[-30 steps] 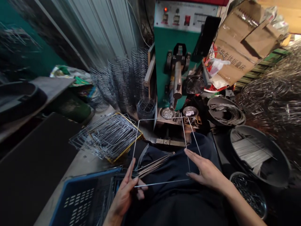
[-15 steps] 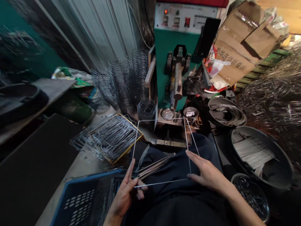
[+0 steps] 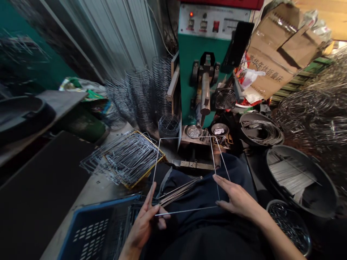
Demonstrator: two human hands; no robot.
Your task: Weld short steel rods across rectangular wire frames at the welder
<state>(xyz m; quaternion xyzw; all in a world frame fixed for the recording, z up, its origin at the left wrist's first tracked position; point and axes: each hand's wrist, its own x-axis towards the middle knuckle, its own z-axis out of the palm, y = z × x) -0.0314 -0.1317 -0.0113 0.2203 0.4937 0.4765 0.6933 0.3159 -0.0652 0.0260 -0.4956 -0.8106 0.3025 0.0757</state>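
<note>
A thin bent-wire frame (image 3: 156,160), roughly four-sided, is held above my lap between both hands. My left hand (image 3: 145,220) grips its lower left corner, with the thumb on the wire and the fingers partly curled. On the opposite side my right hand (image 3: 237,198) pinches the wire, fingertips partway up and thumb at the lower right corner. Near the upper right, one wire end slants down behind the right hand, apart from the side wire. Several loose straight wires (image 3: 179,191) lie across my dark-clothed lap, below the frame.
Ahead stands a green machine (image 3: 187,72) with a projecting metal arm (image 3: 205,94). A yellow crate (image 3: 159,160) of wire frames and a blue crate (image 3: 71,224) are at left. To the right are a basin (image 3: 322,200) of cut wires and a bowl (image 3: 307,245) of small metal pieces.
The right hand's fingertips and the frame's upper right corner have shifted very slightly left. My left hand keeps its place and grip.
</note>
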